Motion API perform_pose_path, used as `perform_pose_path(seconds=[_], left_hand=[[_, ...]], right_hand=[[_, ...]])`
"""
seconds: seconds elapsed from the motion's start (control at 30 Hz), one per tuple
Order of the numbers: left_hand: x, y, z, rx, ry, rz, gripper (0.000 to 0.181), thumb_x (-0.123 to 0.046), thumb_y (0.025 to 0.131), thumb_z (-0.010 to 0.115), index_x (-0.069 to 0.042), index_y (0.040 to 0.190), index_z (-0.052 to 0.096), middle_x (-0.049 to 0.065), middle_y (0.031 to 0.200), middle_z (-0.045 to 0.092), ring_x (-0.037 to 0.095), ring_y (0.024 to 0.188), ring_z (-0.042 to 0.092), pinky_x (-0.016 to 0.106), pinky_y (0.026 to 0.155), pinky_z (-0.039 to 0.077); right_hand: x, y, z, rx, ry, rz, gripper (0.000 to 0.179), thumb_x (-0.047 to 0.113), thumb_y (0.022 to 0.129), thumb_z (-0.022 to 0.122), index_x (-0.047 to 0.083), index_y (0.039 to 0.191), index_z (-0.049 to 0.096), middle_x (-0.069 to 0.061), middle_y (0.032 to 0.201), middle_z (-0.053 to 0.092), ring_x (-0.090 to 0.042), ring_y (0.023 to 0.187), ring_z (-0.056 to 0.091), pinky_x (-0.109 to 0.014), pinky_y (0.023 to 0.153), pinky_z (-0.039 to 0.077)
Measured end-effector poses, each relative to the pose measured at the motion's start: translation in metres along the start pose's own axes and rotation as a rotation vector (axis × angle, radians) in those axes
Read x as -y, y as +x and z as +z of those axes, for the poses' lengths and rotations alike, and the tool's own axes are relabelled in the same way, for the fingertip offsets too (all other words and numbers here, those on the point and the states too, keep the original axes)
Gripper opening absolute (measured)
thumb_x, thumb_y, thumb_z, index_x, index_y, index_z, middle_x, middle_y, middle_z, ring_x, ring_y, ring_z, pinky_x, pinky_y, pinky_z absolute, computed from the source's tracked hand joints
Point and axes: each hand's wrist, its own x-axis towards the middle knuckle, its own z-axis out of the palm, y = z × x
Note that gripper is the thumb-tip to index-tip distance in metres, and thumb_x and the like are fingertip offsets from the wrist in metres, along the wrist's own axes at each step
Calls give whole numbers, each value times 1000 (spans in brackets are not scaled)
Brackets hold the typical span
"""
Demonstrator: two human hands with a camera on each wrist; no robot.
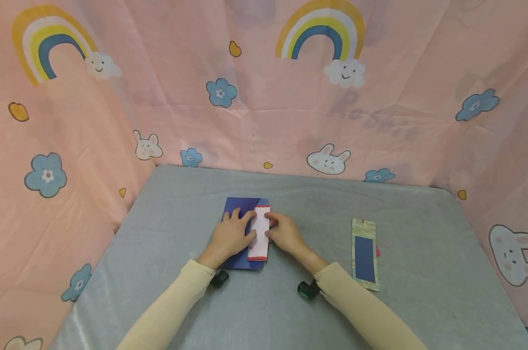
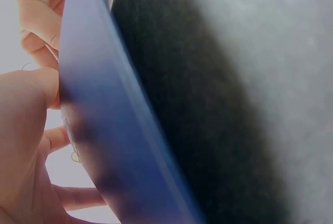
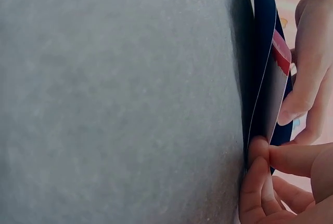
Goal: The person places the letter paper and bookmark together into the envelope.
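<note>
Our left hand (image 1: 231, 235) spreads fingers over rectangular blue card (image 1: 239, 203); our right hand (image 1: 286, 235) pinches the likely light, creasable, red-edged white paper strip (image 1: 260, 231) by its long edge.

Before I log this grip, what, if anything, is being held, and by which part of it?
The right hand pinches the red-trimmed white strip by its right long edge; the left hand rests on the strip and blue card.

Head view: I log soft, even light, faint shadows below the sleeves (image 1: 172, 306), pale sheen on the grey cloth (image 1: 159, 233). Left-wrist view: white glare behind the left hand (image 2: 23, 141), blue folder (image 2: 99, 104) blurred, broad dark shadow. Right-wrist view: dimmer, narrower shadow.
</note>
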Motion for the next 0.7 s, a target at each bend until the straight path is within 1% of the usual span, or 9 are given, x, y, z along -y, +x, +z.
perform_pose_path(seconds=[0.17,0.43,0.53,0.7], left_hand=[[0,0,2,-12,-3,4,52,-38,90,59,-28,141,52,24,142,52,53,125,53,61,88,53],[0,1,1,-19,-18,14,52,-37,89,59,-27,139,53,25,141,53,54,124,53,61,87,53],[0,0,0,-19,-22,15,52,-36,88,59,-27,139,53,25,141,53,54,124,53,61,86,53],[0,0,-1,2,-22,8,53,-36,89,59,-28,141,52,25,142,51,53,125,52,61,88,53]], right_hand=[[0,0,1,0,26,-20,48,-7,77,71,-3,125,64,-15,92,66,-5,53,55,-21,54,50],[-1,2,2,13,48,8,49,-8,78,70,-2,126,63,-15,94,66,-5,52,55,-21,54,51],[-1,2,2,16,55,18,49,-8,78,70,0,127,64,-15,94,66,-5,52,56,-22,54,52],[-2,2,3,10,64,16,49,-8,79,70,0,127,64,-15,94,65,-5,52,56,-23,54,52]])
